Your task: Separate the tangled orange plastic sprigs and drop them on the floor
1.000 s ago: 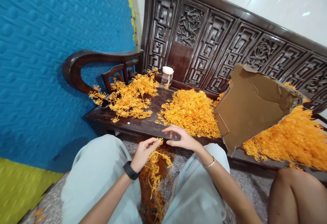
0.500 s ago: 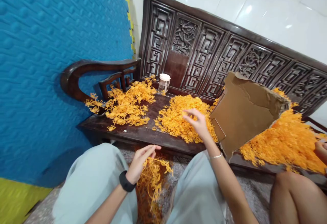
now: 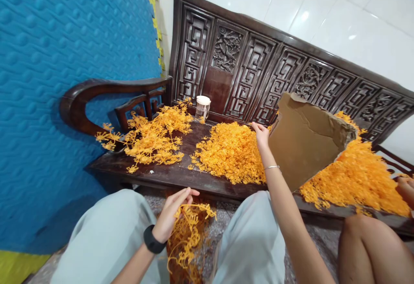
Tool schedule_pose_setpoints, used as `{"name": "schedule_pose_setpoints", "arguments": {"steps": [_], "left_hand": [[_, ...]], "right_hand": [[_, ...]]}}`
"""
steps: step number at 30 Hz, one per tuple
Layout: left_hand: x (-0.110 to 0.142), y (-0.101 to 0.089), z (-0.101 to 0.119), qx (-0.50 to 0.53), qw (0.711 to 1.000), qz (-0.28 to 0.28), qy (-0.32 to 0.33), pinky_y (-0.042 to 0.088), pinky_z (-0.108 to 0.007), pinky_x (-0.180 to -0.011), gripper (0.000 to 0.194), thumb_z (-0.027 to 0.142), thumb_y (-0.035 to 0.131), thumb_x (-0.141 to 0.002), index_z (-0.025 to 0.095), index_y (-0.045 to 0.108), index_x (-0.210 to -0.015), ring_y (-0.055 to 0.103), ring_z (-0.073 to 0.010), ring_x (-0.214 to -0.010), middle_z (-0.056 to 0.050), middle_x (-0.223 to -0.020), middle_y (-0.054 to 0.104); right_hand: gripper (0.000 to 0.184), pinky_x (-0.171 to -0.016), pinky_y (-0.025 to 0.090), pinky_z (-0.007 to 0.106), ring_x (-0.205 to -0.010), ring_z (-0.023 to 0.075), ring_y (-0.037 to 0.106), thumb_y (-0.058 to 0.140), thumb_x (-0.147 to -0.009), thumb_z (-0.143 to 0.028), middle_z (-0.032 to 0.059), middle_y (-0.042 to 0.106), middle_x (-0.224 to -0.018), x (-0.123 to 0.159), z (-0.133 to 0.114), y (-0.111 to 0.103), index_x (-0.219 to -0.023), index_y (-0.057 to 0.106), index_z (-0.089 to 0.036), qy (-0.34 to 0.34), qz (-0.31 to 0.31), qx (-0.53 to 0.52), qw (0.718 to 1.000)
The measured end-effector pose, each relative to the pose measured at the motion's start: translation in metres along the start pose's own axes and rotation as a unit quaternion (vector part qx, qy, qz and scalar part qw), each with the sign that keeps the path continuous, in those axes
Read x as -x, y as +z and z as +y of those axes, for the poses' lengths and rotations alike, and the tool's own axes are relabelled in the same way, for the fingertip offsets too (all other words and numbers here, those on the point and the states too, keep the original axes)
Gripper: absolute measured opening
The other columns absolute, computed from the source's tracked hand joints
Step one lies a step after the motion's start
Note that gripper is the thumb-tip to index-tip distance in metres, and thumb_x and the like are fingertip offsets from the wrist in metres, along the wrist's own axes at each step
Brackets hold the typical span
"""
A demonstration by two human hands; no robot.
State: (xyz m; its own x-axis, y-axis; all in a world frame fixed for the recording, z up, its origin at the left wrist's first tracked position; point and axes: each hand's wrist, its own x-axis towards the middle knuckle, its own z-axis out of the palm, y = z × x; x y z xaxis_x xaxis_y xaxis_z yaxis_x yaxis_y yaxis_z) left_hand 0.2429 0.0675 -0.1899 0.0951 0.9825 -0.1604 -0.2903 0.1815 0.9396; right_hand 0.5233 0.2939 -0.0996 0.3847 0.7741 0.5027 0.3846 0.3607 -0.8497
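Three orange bench heaps; one cup

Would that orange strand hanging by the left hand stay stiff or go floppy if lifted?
Probably floppy: the orange strand droops below the left hand in loose curves. It is likely light for its size, being thin with open gaps. It might also snag, since small curled prongs stick out along it.

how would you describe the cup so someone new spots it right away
Find the dark carved bench. At its seat's back left, beside the orange pieces, stands the cup: clear-bodied, white-lidded, the only drink container there.
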Motion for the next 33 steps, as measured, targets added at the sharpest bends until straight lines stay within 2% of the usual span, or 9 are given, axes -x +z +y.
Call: {"name": "schedule_pose_setpoints", "arguments": {"steps": [6,11,14,16,19,21,24,28,33], "left_hand": [[-0.003,-0.002,-0.001,0.033,0.999,0.015,0.0,0.014,-0.018,-0.036,0.039,0.051,0.055,-0.069,0.014,0.066,-0.078,0.026,-0.004,-0.039,0.005,-0.053,0.041],[-0.003,-0.001,0.002,0.086,0.995,0.028,-0.037,0.012,-0.018,-0.036,0.042,0.051,0.059,-0.063,0.012,0.066,-0.076,0.023,-0.0013,-0.034,0.006,-0.054,0.043],[-0.003,-0.001,0.0,0.113,0.992,0.029,-0.038,0.012,-0.018,-0.035,0.039,0.049,0.059,-0.064,0.012,0.065,-0.077,0.024,-0.0013,-0.033,0.006,-0.056,0.044],[-0.004,-0.003,-0.002,0.127,0.991,0.029,-0.043,0.012,-0.017,-0.035,0.038,0.048,0.059,-0.063,0.013,0.064,-0.077,0.024,-0.0011,-0.033,0.006,-0.057,0.045],[-0.005,-0.004,-0.004,0.148,0.987,0.042,-0.048,0.012,-0.016,-0.034,0.036,0.047,0.061,-0.063,0.014,0.064,-0.076,0.025,-0.0006,-0.032,0.005,-0.057,0.048],[-0.003,-0.005,-0.004,0.162,0.984,0.058,-0.039,0.015,-0.016,-0.034,0.032,0.045,0.061,-0.064,0.015,0.064,-0.076,0.027,-0.0008,-0.033,0.004,-0.059,0.051],[-0.002,-0.006,-0.002,0.18,0.981,0.066,-0.027,0.016,-0.015,-0.034,0.029,0.042,0.059,-0.066,0.015,0.063,-0.076,0.029,-0.0011,-0.033,0.003,-0.061,0.053],[-0.002,-0.01,-0.001,0.164,0.985,0.012,-0.054,0.013,-0.016,-0.033,0.037,0.049,0.054,-0.069,0.013,0.062,-0.074,0.025,-0.0003,-0.031,0.006,-0.056,0.044],[0.002,-0.01,-0.001,0.022,0.997,-0.068,-0.034,0.01,-0.016,-0.034,0.035,0.048,0.055,-0.071,0.014,0.061,-0.072,0.022,-0.0005,-0.033,0.008,-0.052,0.037]], "right_hand": [[0.04,-0.078,0.042,0.032,-0.082,0.0182,0.056,0.057,-0.066,-0.039,0.0114,0.064,-0.089,0.006,-0.007,-0.006,-0.089,0.064,-0.007,-0.019,0.072,0.043,0.996],[0.033,-0.079,0.041,0.03,-0.083,0.0164,0.054,0.048,-0.075,-0.038,0.0095,0.06,-0.088,0.05,-0.035,-0.002,-0.086,0.06,-0.009,-0.092,0.141,0.016,0.986],[0.028,-0.078,0.042,0.03,-0.082,0.0155,0.054,0.045,-0.08,-0.038,0.0066,0.059,-0.085,0.092,-0.057,0.008,-0.085,0.058,-0.013,-0.11,0.043,-0.005,0.993],[0.026,-0.078,0.042,0.029,-0.084,0.0149,0.054,0.045,-0.082,-0.037,0.0062,0.06,-0.088,0.119,-0.07,0.013,-0.088,0.058,-0.015,-0.114,-0.127,-0.034,0.985],[0.026,-0.077,0.042,0.028,-0.085,0.0132,0.055,0.048,-0.082,-0.035,0.0049,0.061,-0.096,0.151,-0.08,0.017,-0.098,0.058,-0.018,-0.094,-0.479,-0.045,0.872],[0.036,-0.075,0.043,0.026,-0.084,0.0124,0.055,0.059,-0.074,-0.036,0.0039,0.06,-0.101,0.166,-0.081,0.019,-0.106,0.055,-0.019,-0.075,-0.613,-0.029,0.786],[0.037,-0.071,0.042,0.024,-0.078,0.0117,0.055,0.066,-0.068,-0.036,0.0023,0.062,-0.093,0.181,-0.076,0.024,-0.099,0.059,-0.017,-0.063,-0.642,-0.014,0.764],[0.027,-0.064,0.041,0.022,-0.068,0.011,0.054,0.058,-0.074,-0.039,0.0006,0.064,-0.074,0.185,-0.071,0.03,-0.081,0.065,-0.014,-0.049,-0.593,0.004,0.804],[0.025,-0.068,0.041,0.024,-0.075,0.0133,0.058,0.062,-0.071,-0.038,0.0023,0.067,-0.082,0.177,-0.069,0.029,-0.081,0.066,-0.015,-0.071,-0.54,0.004,0.839]]}}
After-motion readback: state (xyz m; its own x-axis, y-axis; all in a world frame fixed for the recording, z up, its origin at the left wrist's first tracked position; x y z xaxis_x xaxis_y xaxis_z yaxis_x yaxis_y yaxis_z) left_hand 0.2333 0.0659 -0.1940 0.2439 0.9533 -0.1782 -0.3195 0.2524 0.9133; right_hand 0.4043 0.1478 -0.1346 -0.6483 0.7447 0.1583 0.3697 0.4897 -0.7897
